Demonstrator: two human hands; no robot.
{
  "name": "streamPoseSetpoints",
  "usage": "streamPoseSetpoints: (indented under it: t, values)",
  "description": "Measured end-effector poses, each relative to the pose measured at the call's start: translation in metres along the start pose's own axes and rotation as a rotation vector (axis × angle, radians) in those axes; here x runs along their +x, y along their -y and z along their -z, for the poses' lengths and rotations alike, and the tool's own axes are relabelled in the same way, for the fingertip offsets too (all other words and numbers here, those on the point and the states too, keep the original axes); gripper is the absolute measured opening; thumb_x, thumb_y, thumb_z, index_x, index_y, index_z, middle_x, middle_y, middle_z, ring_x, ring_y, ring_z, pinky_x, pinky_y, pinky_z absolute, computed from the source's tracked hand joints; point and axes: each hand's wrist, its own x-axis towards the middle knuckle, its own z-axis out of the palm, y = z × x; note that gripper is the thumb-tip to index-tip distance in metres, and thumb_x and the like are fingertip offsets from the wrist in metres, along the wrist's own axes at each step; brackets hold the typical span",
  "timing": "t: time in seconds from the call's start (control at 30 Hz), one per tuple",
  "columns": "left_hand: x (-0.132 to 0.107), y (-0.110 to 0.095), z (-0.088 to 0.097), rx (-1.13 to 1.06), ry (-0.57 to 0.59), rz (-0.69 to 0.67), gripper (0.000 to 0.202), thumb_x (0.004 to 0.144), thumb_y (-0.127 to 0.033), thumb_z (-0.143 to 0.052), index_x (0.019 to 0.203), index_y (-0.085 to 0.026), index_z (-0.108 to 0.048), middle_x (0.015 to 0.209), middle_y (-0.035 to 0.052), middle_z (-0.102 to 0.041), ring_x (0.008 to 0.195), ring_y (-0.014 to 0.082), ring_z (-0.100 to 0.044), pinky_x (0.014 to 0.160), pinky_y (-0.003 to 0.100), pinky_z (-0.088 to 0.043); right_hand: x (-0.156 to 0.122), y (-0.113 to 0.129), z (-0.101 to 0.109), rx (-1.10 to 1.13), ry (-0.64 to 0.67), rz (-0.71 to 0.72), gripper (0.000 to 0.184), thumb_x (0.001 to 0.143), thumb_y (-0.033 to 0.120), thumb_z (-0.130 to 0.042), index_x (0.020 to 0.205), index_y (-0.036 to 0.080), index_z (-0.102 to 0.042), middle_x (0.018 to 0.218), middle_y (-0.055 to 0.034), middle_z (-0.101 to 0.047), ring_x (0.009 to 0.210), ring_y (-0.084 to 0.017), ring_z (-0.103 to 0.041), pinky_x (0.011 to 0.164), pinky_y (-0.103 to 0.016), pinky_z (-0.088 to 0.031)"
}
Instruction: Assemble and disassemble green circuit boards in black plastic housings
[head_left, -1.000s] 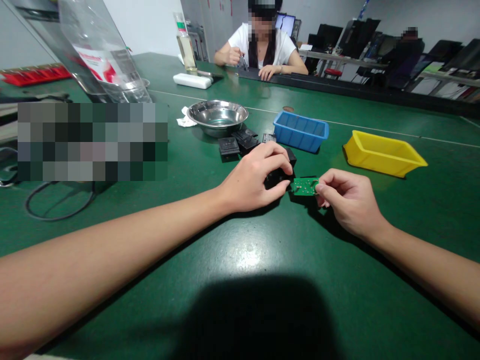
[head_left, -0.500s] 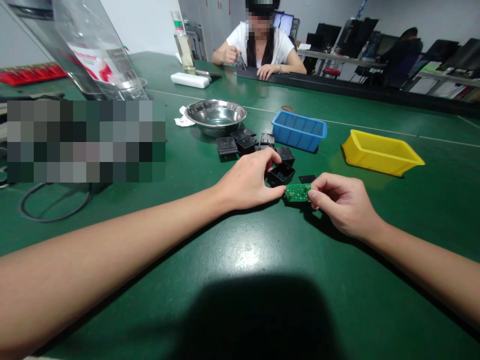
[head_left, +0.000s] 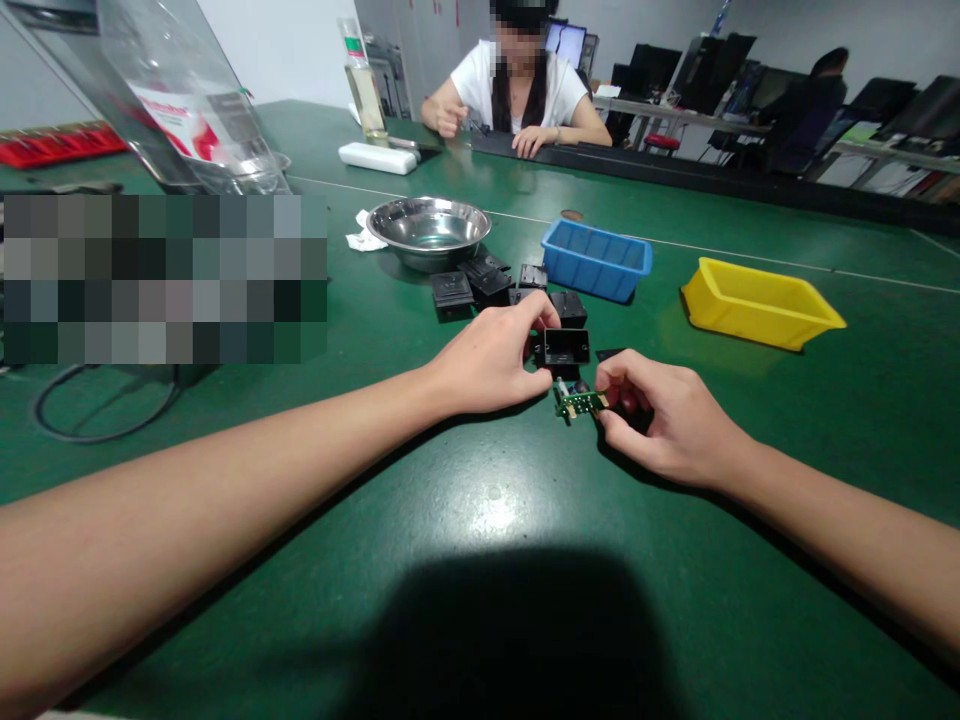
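My left hand (head_left: 491, 358) is closed on a small black plastic housing (head_left: 562, 348), its open side turned toward me, just above the green table (head_left: 480, 520). My right hand (head_left: 664, 420) pinches a small green circuit board (head_left: 576, 404), tilted nearly edge-on, right below the housing. The two parts are close together, almost touching. Several more black housings (head_left: 487, 282) lie on the table behind my hands.
A steel bowl (head_left: 429, 232) stands behind the black parts. A blue bin (head_left: 596, 260) and a yellow bin (head_left: 761, 305) sit to the right. A clear plastic bottle (head_left: 187, 100) and a cable (head_left: 97, 405) are at left. A person (head_left: 517, 90) sits at the far side.
My left hand has turned the black housing so its opening faces me. My right hand has tipped the green board from flat to nearly edge-on and brought it left, under the housing.
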Motion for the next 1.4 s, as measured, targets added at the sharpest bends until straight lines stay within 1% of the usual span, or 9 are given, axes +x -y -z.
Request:
streamPoseSetpoints:
  t: [0.17,0.37,0.5,0.7,0.87,1.03,1.17,1.27,1.4]
  values:
    - [-0.001,0.001,-0.001,-0.034,-0.004,-0.033,0.029,0.072,-0.013,-0.065,0.098,-0.018,-0.054,0.082,-0.0019,-0.065,0.064,0.0124,-0.059,0.060,0.024,-0.040,0.000,0.000,0.001,-0.019,0.012,0.104,0.014,0.082,0.016,-0.066,0.090,0.021,-0.055,0.075,0.0019,-0.059,0.060,-0.011,-0.048,0.058,-0.023,-0.039]
    - [-0.002,0.004,-0.003,-0.044,-0.023,-0.047,0.036,0.070,-0.010,-0.063,0.104,-0.019,-0.055,0.089,0.0008,-0.069,0.067,0.0135,-0.062,0.060,0.025,-0.042,0.000,0.001,0.001,0.000,-0.005,0.118,0.011,0.083,0.012,-0.061,0.087,0.022,-0.056,0.070,0.0023,-0.059,0.059,-0.011,-0.050,0.057,-0.023,-0.041]
    - [-0.002,0.003,-0.003,-0.051,-0.032,-0.030,0.037,0.069,-0.009,-0.063,0.103,-0.019,-0.055,0.083,-0.0013,-0.068,0.063,0.0131,-0.061,0.059,0.025,-0.042,0.000,0.002,0.001,0.015,-0.024,0.118,0.011,0.082,0.011,-0.061,0.085,0.021,-0.057,0.069,0.0027,-0.058,0.057,-0.010,-0.051,0.056,-0.022,-0.041]
    - [-0.002,0.000,-0.002,-0.082,-0.044,-0.019,0.032,0.072,-0.013,-0.066,0.101,-0.020,-0.054,0.070,-0.0070,-0.058,0.057,0.0116,-0.059,0.055,0.024,-0.039,-0.001,0.002,0.002,0.137,-0.043,-0.078,0.008,0.081,0.014,-0.062,0.077,0.020,-0.060,0.063,0.0034,-0.060,0.052,-0.010,-0.052,0.053,-0.023,-0.040]
    - [-0.002,-0.003,-0.002,-0.109,-0.038,-0.021,0.029,0.075,-0.017,-0.069,0.098,-0.019,-0.052,0.078,-0.0048,-0.063,0.057,0.0095,-0.059,0.055,0.023,-0.038,-0.001,-0.003,0.001,0.296,-0.096,-0.229,0.010,0.081,0.018,-0.064,0.072,0.019,-0.062,0.063,0.0015,-0.063,0.053,-0.011,-0.053,0.052,-0.024,-0.041]
    - [-0.002,-0.003,-0.002,-0.080,-0.032,-0.045,0.030,0.076,-0.017,-0.069,0.101,-0.019,-0.053,0.088,-0.0019,-0.067,0.059,0.0093,-0.059,0.057,0.023,-0.039,0.005,-0.008,0.000,0.626,-0.198,-0.380,0.014,0.080,0.028,-0.073,0.075,0.020,-0.061,0.059,0.0005,-0.066,0.047,-0.012,-0.058,0.045,-0.024,-0.043]
    - [-0.002,-0.003,-0.002,-0.088,-0.027,-0.055,0.031,0.079,-0.022,-0.069,0.106,-0.018,-0.054,0.094,0.0005,-0.069,0.062,0.0101,-0.061,0.061,0.024,-0.042,0.008,-0.015,-0.001,0.759,-0.314,-0.416,0.020,0.078,0.033,-0.076,0.076,0.021,-0.061,0.060,0.0004,-0.068,0.049,-0.014,-0.063,0.044,-0.024,-0.046]
    - [-0.002,-0.004,-0.001,-0.095,-0.041,-0.098,0.032,0.081,-0.026,-0.070,0.107,-0.018,-0.055,0.100,0.0029,-0.070,0.067,0.0114,-0.062,0.065,0.024,-0.046,0.007,-0.019,-0.003,0.748,-0.336,-0.426,0.019,0.078,0.033,-0.078,0.079,0.021,-0.063,0.064,0.0000,-0.070,0.051,-0.014,-0.064,0.047,-0.025,-0.050]
    - [-0.002,-0.004,-0.001,-0.084,-0.072,-0.176,0.029,0.082,-0.025,-0.069,0.106,-0.017,-0.056,0.100,0.0043,-0.070,0.083,0.0161,-0.065,0.075,0.027,-0.050,0.006,-0.020,-0.004,0.717,-0.357,-0.430,0.015,0.078,0.030,-0.077,0.081,0.020,-0.066,0.065,0.0001,-0.070,0.052,-0.013,-0.063,0.050,-0.026,-0.053]
